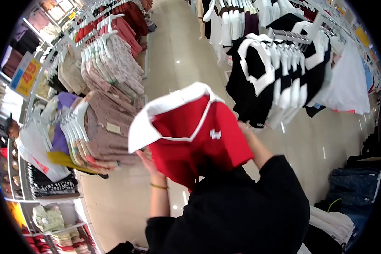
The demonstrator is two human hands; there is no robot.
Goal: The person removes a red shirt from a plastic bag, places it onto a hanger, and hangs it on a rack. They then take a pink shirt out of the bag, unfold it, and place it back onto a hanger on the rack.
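A red shirt point(211, 150) with a wide white collar point(142, 127) and a small white emblem on its chest hangs in front of me, collar facing away at the top. My left hand point(149, 164) is at the shirt's left side, a bracelet on its wrist. Part of that hand is tucked behind the red cloth. At the opposite side, my right hand point(244, 129) holds the shirt near the sleeve, with most of its fingers covered by fabric.
Racks of hung clothes stand on both sides: pink floral tops point(114, 63) left, black tops with white collars point(252, 84) right. A tiled aisle point(169, 42) runs between them. Folded jeans point(353, 186) lie lower right. Another person point(13, 127) is at far left.
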